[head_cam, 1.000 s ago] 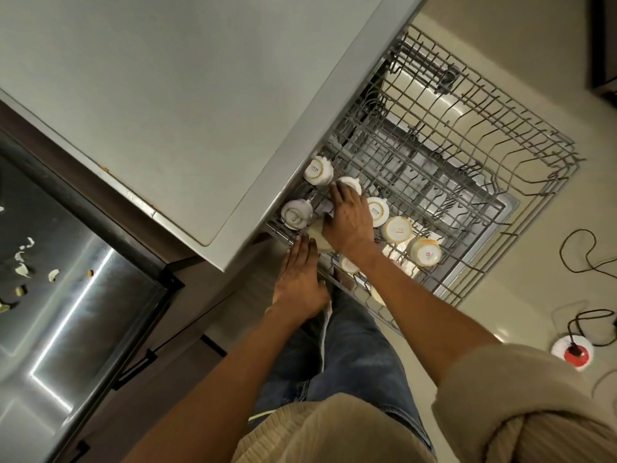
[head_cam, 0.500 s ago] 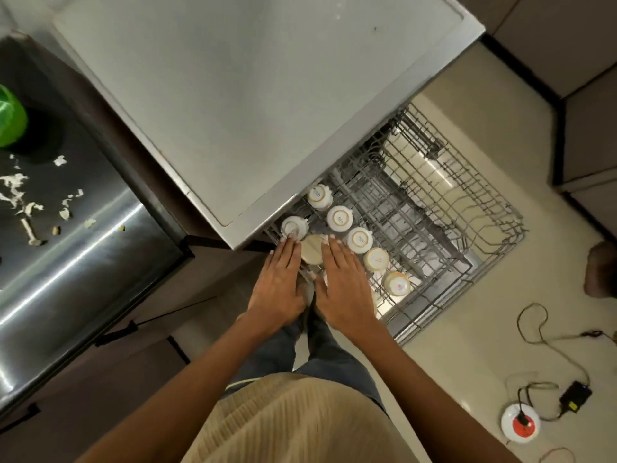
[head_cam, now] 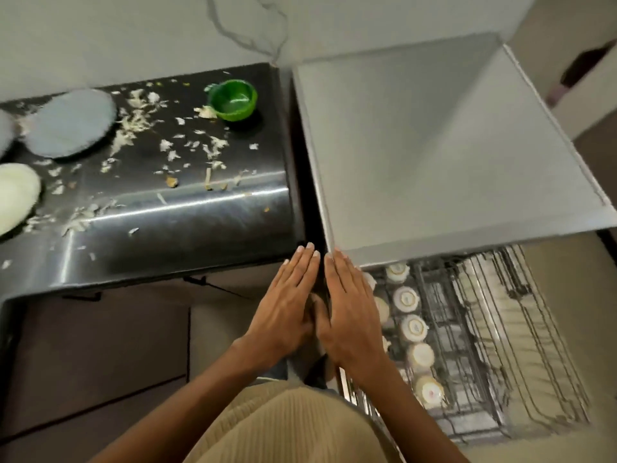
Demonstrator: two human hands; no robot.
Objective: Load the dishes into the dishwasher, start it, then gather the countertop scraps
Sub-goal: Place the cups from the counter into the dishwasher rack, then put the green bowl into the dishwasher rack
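Both hands, left hand (head_cam: 283,309) and right hand (head_cam: 352,312), flat, empty, beside rack (head_cam: 500,345) | risk: upturned cups (head_cam: 414,327) topple if rack shoved | scraps (head_cam: 140,125) beyond rack ungathered

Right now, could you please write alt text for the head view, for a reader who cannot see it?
Seen from above, a person's left hand and right hand stretch out flat, side by side, beside a pulled-out dishwasher rack that holds a row of upturned cups. To the left, a dark counter carries scattered scraps, a green bowl and plates.
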